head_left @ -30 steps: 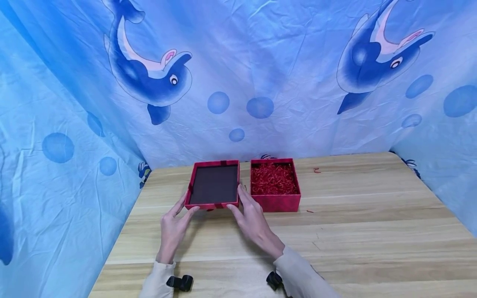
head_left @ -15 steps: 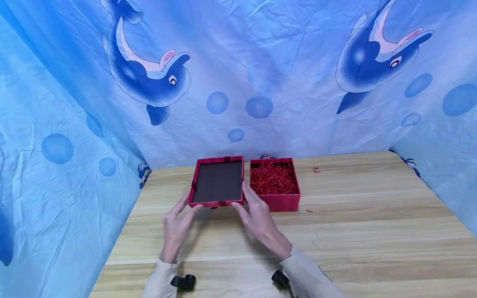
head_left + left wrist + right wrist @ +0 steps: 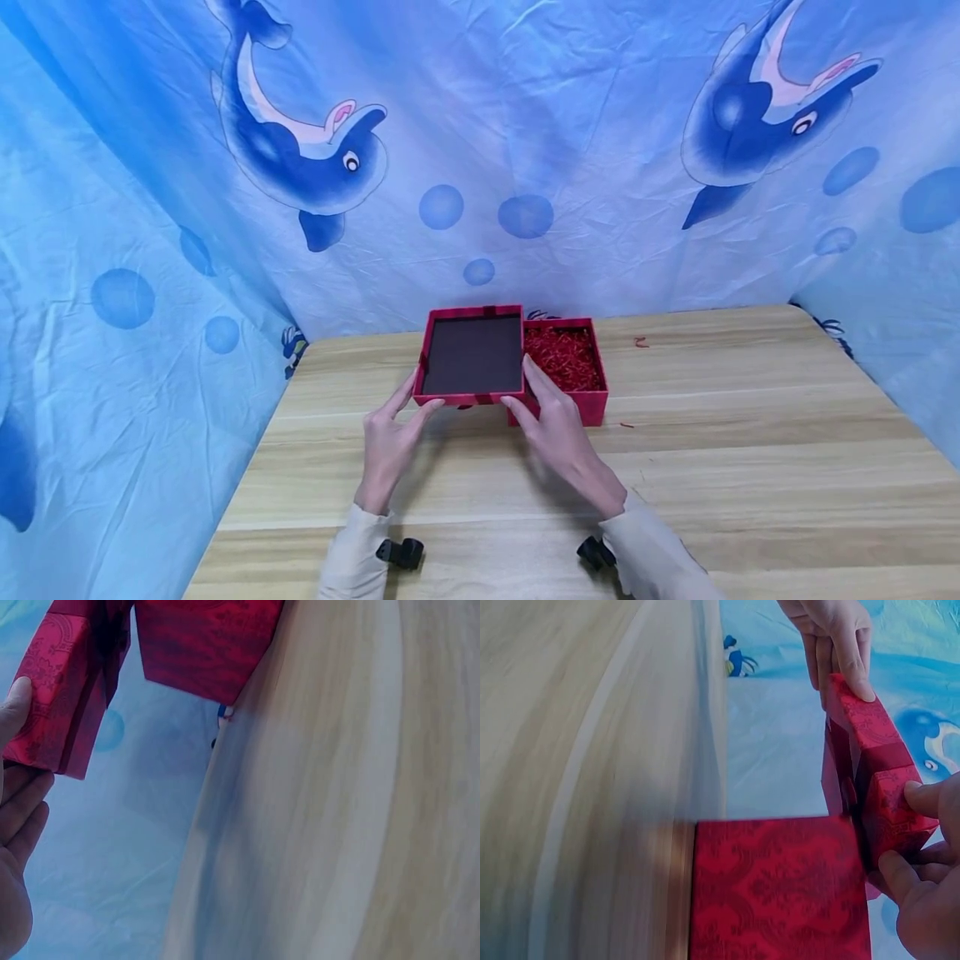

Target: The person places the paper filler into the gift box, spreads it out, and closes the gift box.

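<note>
Both hands hold a red patterned box lid (image 3: 472, 354), its dark inside facing up and a dark red ribbon round it. My left hand (image 3: 392, 442) grips the near left corner, thumb on the front side and fingers beneath. At the near right corner my right hand (image 3: 558, 429) pinches the lid the same way. In the right wrist view the lid's side (image 3: 877, 735) is raised above the table, close by the red box (image 3: 780, 885). That open box (image 3: 592, 408), filled with red paper shreds (image 3: 562, 358), stands on the table; the lid covers its left part in the head view.
The wooden table (image 3: 750, 433) reaches back to a blue curtain (image 3: 600, 250) printed with dolphins. Stray red shreds (image 3: 641, 342) lie to the right of the box. Black camera mounts (image 3: 405, 553) sit on both wrists.
Both hands have carried the lid to the right and slightly up, from beside the box to where it overlaps the box's left part in the head view. The box has stayed put.
</note>
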Tool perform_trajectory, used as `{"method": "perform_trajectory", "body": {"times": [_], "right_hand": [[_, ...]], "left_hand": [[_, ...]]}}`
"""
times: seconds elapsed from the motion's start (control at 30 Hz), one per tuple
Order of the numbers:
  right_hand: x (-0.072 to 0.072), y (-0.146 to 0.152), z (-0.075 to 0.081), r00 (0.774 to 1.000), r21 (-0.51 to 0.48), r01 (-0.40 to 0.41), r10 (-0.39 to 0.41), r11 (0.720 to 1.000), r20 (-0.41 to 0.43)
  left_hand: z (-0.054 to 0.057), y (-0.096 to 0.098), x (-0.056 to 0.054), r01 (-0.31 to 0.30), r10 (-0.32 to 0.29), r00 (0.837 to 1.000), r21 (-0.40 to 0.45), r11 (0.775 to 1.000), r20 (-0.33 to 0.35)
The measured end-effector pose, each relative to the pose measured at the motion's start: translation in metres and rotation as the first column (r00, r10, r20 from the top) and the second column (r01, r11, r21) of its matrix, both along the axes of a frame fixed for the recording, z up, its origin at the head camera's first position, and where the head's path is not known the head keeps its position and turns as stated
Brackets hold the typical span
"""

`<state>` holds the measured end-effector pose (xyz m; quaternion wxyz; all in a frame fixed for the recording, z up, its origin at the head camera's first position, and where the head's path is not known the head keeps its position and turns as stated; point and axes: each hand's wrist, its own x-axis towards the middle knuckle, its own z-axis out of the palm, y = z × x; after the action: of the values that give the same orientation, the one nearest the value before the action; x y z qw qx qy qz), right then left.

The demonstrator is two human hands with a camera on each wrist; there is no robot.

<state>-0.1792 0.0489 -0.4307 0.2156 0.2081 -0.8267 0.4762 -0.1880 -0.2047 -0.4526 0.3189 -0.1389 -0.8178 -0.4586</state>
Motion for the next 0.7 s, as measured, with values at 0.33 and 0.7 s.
{"method": "perform_trajectory", "body": {"times": [0.33,0.7], "right_hand": [[-0.001,0.026,0.002,1.000,0.038,0.028,-0.027,0.999,-0.015],[-0.002,0.048,0.005,0.999,0.027,0.041,-0.042,0.999,0.009]], "left_hand": [[0.002,0.025,-0.002,0.024,-0.024,0.999,-0.003,1.000,0.025],[0.005,0.047,-0.006,0.033,-0.033,0.999,0.001,0.999,-0.005]]}}
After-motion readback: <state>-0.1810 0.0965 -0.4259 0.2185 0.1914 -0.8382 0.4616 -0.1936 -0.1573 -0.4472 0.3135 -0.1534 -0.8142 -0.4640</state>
